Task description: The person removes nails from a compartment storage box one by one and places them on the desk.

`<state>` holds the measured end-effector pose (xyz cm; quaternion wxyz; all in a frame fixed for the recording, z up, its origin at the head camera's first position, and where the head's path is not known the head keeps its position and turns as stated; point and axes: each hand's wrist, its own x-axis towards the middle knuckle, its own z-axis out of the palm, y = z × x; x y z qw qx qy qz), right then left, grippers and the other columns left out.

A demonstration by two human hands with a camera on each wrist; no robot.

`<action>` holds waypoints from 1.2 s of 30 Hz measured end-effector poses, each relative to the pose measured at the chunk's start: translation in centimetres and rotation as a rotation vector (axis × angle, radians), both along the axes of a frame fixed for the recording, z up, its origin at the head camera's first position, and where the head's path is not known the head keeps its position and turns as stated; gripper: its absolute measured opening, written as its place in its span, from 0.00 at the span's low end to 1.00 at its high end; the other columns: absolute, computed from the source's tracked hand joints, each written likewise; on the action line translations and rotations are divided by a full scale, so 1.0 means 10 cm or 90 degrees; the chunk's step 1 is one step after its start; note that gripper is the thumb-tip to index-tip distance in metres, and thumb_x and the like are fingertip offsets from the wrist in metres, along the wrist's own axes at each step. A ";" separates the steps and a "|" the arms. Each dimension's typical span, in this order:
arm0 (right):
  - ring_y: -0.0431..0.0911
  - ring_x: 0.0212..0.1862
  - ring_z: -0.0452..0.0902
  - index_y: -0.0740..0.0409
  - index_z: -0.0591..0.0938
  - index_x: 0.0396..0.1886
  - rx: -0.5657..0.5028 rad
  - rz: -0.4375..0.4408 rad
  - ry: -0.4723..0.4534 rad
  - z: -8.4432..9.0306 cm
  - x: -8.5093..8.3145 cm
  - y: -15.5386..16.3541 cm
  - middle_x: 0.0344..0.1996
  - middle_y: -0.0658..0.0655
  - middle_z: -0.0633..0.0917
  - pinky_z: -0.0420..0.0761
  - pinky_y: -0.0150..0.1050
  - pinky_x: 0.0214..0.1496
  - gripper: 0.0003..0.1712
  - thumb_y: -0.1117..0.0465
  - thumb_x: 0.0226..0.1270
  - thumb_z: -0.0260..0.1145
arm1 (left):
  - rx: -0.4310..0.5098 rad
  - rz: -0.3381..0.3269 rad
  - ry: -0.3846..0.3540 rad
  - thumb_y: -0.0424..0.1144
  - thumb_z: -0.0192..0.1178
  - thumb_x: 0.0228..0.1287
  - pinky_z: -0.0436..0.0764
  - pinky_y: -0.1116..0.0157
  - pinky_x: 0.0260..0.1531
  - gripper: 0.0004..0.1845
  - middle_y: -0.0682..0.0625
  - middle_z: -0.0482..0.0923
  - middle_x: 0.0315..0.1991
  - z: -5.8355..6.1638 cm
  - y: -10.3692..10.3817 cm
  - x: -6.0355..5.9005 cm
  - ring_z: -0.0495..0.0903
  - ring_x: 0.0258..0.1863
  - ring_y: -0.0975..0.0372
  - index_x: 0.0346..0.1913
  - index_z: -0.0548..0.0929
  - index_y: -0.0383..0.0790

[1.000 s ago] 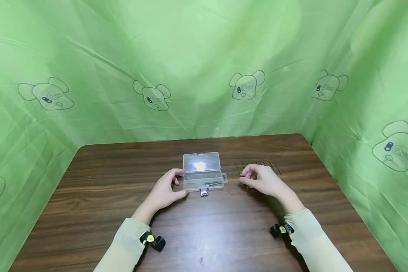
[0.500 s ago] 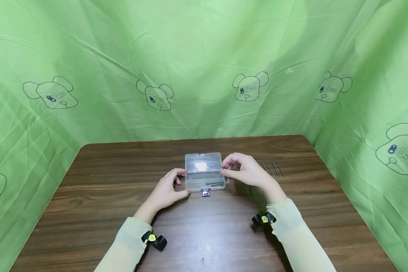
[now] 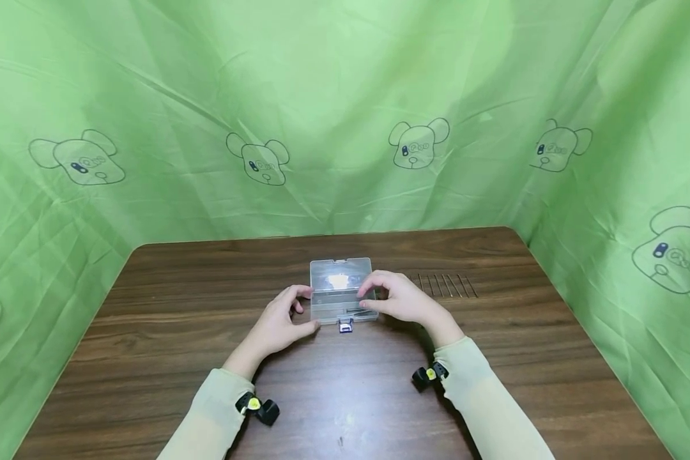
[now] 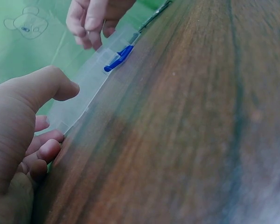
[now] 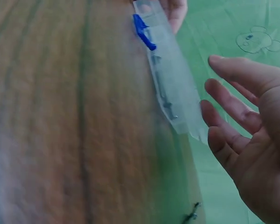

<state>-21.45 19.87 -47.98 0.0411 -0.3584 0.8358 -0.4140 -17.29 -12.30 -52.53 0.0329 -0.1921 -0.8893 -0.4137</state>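
Note:
A clear plastic box [image 3: 340, 300] lies on the table with its lid [image 3: 333, 273] tipped back and its blue latch [image 3: 345, 326] hanging at the front. My left hand [image 3: 278, 324] grips its left end, thumb at the front corner and fingertips at the back. In the left wrist view those fingers [image 4: 50, 148] curl against the end wall. Over the right half of the box is my right hand [image 3: 399, 299]. The right wrist view shows its fingers [image 5: 231, 100] spread apart with nothing between them. Several thin metal nails or screws [image 5: 161, 86] lie inside the box's front compartment.
Right of the box, several more thin nails or screws [image 3: 448, 285] lie in a row on the dark wooden table [image 3: 207, 275]. Green cloth [image 3: 333, 115] with printed bear heads hangs behind and beside the table.
My right hand has moved left from the row of nails or screws to over the box's right half. My left hand has stayed at the box's left end.

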 end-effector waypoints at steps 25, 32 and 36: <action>0.50 0.56 0.83 0.53 0.96 0.38 0.183 0.035 0.120 -0.01 0.00 -0.15 0.46 0.49 0.90 0.79 0.49 0.67 0.03 0.59 0.69 0.80 | -0.001 0.001 -0.008 0.43 0.83 0.59 0.76 0.64 0.41 0.36 0.52 0.82 0.57 -0.01 -0.01 -0.02 0.78 0.43 0.62 0.69 0.80 0.45; 0.49 0.57 0.82 0.53 0.94 0.36 0.206 0.045 0.138 0.01 0.02 -0.16 0.46 0.48 0.88 0.78 0.49 0.68 0.04 0.58 0.70 0.79 | -0.005 0.003 -0.006 0.43 0.83 0.59 0.76 0.63 0.43 0.36 0.52 0.82 0.58 -0.02 -0.01 -0.02 0.78 0.43 0.62 0.69 0.80 0.44; 0.49 0.57 0.81 0.54 0.93 0.36 0.218 0.045 0.138 0.02 0.03 -0.16 0.47 0.50 0.88 0.78 0.48 0.68 0.04 0.59 0.71 0.79 | -0.003 0.003 -0.013 0.43 0.83 0.59 0.76 0.63 0.42 0.36 0.53 0.82 0.58 0.00 0.00 -0.02 0.78 0.44 0.62 0.69 0.79 0.45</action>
